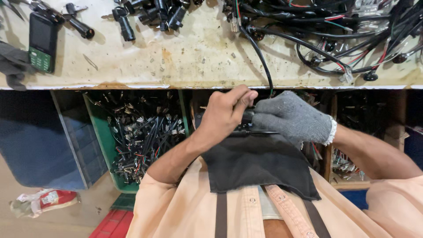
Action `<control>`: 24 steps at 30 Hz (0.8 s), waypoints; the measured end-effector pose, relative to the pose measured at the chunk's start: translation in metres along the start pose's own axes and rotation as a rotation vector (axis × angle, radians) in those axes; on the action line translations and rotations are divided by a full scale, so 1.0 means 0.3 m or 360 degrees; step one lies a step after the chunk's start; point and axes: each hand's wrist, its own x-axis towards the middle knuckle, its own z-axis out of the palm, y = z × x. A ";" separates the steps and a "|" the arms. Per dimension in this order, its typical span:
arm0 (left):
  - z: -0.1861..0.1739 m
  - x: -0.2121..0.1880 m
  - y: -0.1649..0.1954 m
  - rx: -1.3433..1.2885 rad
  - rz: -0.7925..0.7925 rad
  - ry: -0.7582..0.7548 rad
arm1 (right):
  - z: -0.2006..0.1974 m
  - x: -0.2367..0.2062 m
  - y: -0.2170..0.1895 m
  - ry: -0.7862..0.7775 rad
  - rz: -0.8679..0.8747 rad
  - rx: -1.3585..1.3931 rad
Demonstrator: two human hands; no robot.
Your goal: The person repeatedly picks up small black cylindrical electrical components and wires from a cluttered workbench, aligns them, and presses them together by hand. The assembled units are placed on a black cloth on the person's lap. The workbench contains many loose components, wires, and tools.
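I judge I'm mid-assembly on one black connector (pixel 247 118): my bare left hand (pixel 224 115) pinches it from above, my gloved right hand (pixel 293 118) clamps it from the right. One black cable (pixel 260 55) runs up from the grip. Next needs steady alignment. Beside the left hand: one green bin (pixel 103 141).

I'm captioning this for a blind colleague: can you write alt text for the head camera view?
A bare left hand and a grey knit-gloved right hand grip a small black part on a black cable over a dark cloth. Above lies a worn bench with tangled wires; below, a green bin of connectors.
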 end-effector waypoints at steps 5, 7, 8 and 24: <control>-0.002 0.037 -0.036 -0.0146 -0.0111 -0.0044 | 0.016 -0.019 -0.019 0.0249 -0.0377 -0.0629; 0.004 0.037 -0.041 -0.0140 -0.0131 -0.0033 | 0.016 -0.017 -0.026 0.0252 -0.0369 -0.0862; 0.010 0.033 -0.041 -0.0140 -0.0140 -0.0033 | 0.012 -0.014 -0.027 0.0209 -0.0377 -0.0684; 0.052 -0.065 -0.145 0.0344 0.0239 -0.0297 | 0.015 -0.038 0.023 0.0075 -0.0242 -0.0562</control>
